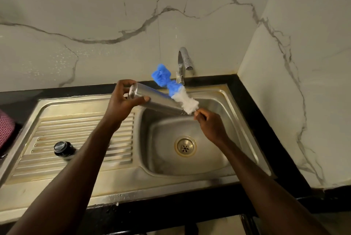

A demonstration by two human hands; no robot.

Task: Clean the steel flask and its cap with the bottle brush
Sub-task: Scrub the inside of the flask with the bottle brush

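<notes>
— So, where was the flask when you looked?

— Up over the sink basin (191, 166), held almost level. The left hand (121, 101) had the steel flask (161, 101) by its closed end, thumb curled along the near side and the fingers wrapped over the far side. The flask's other end pointed toward three o'clock, tipped a little downward.

— And the brush?

— The bottle brush (174, 90) lay across the far side of the flask, near its mouth end. Its blue bristles stuck up toward eleven o'clock, just in front of the tap (183, 63), and the white bristles sat down at the flask's mouth. The right hand (210, 124) pinched the handle tight between narrow fingertips, right below the white tuft. The picture was blurred there, so I couldn't tell whether any bristles were inside the mouth.

— The cap?

— A black cap (63, 148) stood on the ribbed draining board (79, 126), well apart from both hands, off at eight o'clock from the flask.

— Anything else about?

— A pink knitted cloth (5, 132) at the nine o'clock edge, on the dark counter (252, 105).
</notes>
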